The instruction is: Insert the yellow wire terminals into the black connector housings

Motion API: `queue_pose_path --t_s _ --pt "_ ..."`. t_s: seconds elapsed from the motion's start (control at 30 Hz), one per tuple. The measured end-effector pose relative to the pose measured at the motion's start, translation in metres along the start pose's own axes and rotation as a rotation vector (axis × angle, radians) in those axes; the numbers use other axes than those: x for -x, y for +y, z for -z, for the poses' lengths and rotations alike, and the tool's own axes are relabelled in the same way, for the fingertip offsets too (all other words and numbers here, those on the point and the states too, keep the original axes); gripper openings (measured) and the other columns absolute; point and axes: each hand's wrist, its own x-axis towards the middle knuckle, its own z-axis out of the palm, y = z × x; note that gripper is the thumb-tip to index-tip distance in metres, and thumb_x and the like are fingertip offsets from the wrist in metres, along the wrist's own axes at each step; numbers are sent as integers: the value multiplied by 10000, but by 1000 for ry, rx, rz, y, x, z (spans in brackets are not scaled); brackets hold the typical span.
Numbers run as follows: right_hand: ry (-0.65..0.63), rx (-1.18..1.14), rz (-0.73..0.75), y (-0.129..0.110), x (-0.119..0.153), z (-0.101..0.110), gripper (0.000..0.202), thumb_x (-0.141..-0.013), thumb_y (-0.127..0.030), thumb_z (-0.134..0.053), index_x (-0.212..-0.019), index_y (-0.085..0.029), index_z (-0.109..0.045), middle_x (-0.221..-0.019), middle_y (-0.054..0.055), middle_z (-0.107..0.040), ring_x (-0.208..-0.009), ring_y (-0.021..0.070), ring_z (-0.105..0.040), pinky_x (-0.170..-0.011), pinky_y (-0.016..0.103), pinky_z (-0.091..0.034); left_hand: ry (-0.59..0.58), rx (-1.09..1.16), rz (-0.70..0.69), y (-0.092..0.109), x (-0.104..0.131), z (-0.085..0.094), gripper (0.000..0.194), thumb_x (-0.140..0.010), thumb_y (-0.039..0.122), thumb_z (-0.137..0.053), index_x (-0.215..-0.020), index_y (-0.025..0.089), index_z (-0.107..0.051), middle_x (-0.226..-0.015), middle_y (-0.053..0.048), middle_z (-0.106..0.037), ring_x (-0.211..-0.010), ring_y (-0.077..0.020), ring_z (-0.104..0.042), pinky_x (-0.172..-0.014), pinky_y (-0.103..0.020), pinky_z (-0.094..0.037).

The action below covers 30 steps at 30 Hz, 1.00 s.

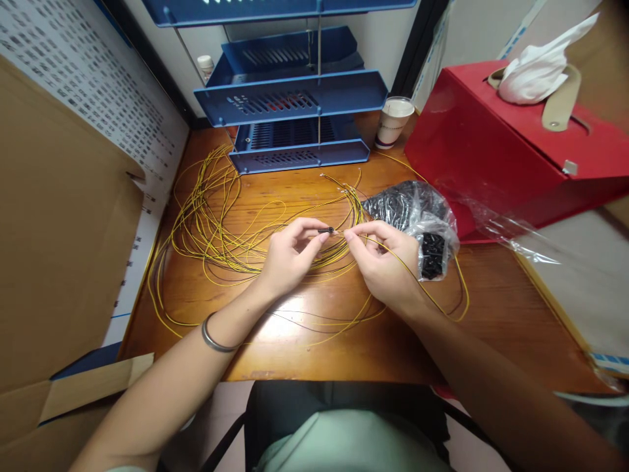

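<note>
Between thumb and fingertips, my left hand [295, 254] pinches a small black connector housing [325, 230]. Close beside it, my right hand [386, 255] is closed on the end of a yellow wire [400, 261], whose tip points at the housing. Whether the tip has entered the housing I cannot tell. A loose coil of yellow and dark wires [206, 216] spreads over the table behind and to the left of my hands. Several wire ends with small metal tips [343, 190] lie beyond them. Right behind my right hand sits a clear plastic bag [413, 210] of small black parts.
Blue stacked trays [299, 160] stand at the back of the wooden table [295, 354], with a paper cup [394, 121] beside them. A red tissue box [491, 151] fills the back right. Cardboard [59, 216] borders the left side.
</note>
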Motion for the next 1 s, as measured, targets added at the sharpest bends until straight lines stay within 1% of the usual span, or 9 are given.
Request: queue_pose_path --t_s 0.13,0.37,0.8,1.0 --pt "2 6 5 0 1 0 141 -854 -281 -664 -769 -180 -713 -473 -92 -349 -430 73 -336 -471 233 -274 -7 4 9 0 0 0 175 -911 286 -693 -1012 145 -677 -967 -89 -765 -810 -151 -739 -625 -201 -552" --pt "5 29 31 3 0 -2 131 -854 -275 -665 -775 -180 -712 -469 -99 -348 -419 68 -338 -480 230 -295 -6 -17 -8 1 1 1 161 -900 279 -701 -983 142 -683 -895 -71 -760 -697 -121 -701 -598 -204 -535" --pt "7 58 40 5 1 -3 121 -839 -261 -674 -753 -182 -708 -455 -103 -368 -412 68 -364 -493 234 -310 -15 -81 -44 2 1 1 133 -900 257 -690 -979 150 -697 -934 -80 -777 -814 -159 -742 -689 -237 -578" --pt "3 60 32 4 1 -3 124 -830 -255 -669 -738 -179 -702 -453 -101 -368 -413 71 -362 -489 234 -307 -18 -113 -62 3 1 1 149 -899 275 -694 -984 153 -710 -922 -71 -779 -766 -147 -732 -679 -231 -579"
